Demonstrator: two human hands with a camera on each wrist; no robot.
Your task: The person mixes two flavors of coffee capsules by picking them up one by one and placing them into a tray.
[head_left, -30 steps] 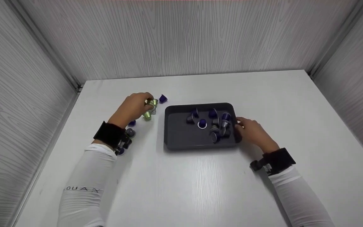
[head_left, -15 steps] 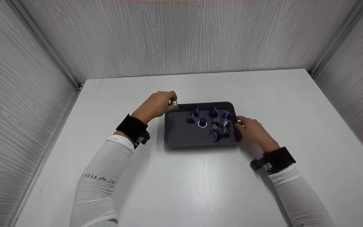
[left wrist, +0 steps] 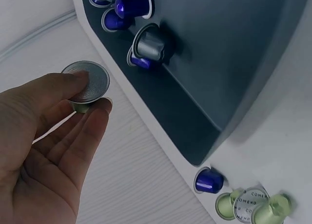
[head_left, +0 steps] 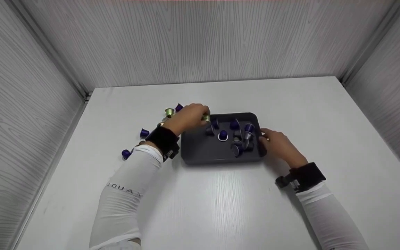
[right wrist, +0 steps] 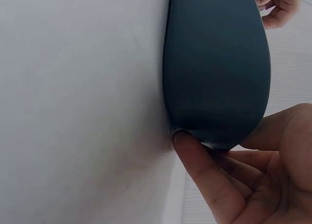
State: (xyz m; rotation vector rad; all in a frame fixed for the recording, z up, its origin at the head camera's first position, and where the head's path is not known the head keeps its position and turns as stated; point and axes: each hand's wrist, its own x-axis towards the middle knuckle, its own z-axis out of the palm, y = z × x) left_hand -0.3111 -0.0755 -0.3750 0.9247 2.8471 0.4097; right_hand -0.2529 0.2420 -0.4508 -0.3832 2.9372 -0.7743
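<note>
My left hand (head_left: 190,116) pinches a green coffee capsule (head_left: 206,118) over the back left part of a dark grey tray (head_left: 200,149). In the left wrist view, the thumb presses on the silver lid of that capsule (left wrist: 96,87), with fingers beneath it. My right hand (head_left: 281,146) holds the tray's right end; the right wrist view has its thumb against the lower edge of the tray wall (right wrist: 214,73). Several purple and grey capsules lie in the tray, mostly towards its right side, among them a purple one (head_left: 223,134) standing on its lid.
Left of the tray, loose capsules lie on the white table (head_left: 221,201): a purple one (head_left: 144,133), another purple one (head_left: 126,154), and a green one (head_left: 169,111) beside a purple one (head_left: 179,107). The left forearm hides part of this group. Pale wood-grain panels (head_left: 200,45) surround the table.
My left hand has picked up a green capsule from the pile on the left and moved right with it, over the tray's left part. The right hand and tray stay in place.
</note>
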